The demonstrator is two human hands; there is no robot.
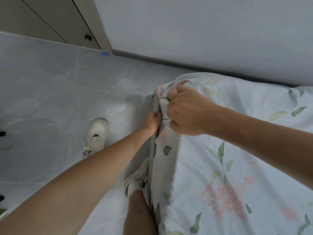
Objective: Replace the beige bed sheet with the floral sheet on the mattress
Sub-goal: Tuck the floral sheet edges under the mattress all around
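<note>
The floral sheet [225, 167], pale blue with pink flowers and green leaves, covers the mattress on the right. At the mattress corner my right hand [184, 112] grips a bunched fold of the sheet from above. My left hand [152, 122] is lower, at the side of the corner, its fingers curled on the sheet's hanging edge beside the grey bed frame [153, 146]. The fingertips of both hands are hidden in the fabric. No beige sheet is in view.
Grey tiled floor [59, 92] lies to the left, with my two feet in white sneakers [96, 134] close to the bed. A wall with a dark skirting board [169, 61] runs behind the bed. A wardrobe door [50, 19] stands at the top left.
</note>
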